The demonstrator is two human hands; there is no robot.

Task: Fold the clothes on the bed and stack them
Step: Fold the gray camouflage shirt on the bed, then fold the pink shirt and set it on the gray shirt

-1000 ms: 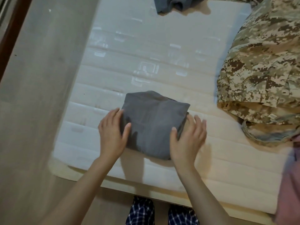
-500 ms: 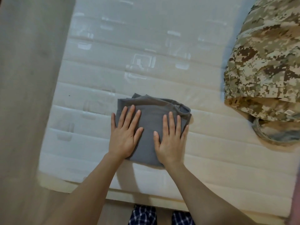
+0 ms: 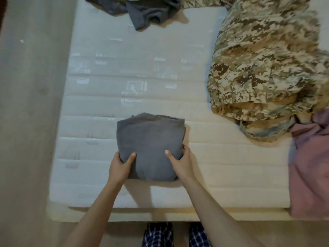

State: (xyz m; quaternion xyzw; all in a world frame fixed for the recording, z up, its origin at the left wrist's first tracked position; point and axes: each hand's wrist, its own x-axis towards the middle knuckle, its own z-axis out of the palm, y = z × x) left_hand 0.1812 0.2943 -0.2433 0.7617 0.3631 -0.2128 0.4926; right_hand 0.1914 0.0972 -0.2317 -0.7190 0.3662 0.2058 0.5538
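On the mattress (image 3: 178, 50), squarish grey garment (image 3: 149, 138).

Left hand (image 3: 121, 166) and right hand (image 3: 179, 164) bare. Forearms (image 3: 99, 207) bare down to the frame edge. Short plain thumbnails. Legs in checked trousers (image 3: 157, 235), dark blue with thin white lines, bottom edge.

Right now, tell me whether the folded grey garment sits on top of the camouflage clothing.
No, the folded grey garment lies on the white mattress, clearly apart from the camouflage clothing.
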